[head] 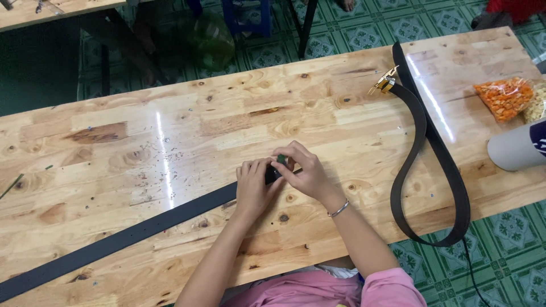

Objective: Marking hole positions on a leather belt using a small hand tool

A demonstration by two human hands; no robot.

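A long black belt strap (131,233) lies across the wooden table (187,131) from the lower left toward the middle. My left hand (253,187) presses down on the strap's end. My right hand (301,170) pinches a small green-topped tool (281,158) against that same end, fingers closed around it. The strap's tip and any buckle there are hidden under my fingers. A silver bangle sits on my right wrist.
A second black belt (432,170) with a gold buckle (385,83) loops over the table's right side and hangs off the edge. A bag of orange snacks (503,98) and a grey cylinder (515,149) sit at far right. Small specks dot the table's left.
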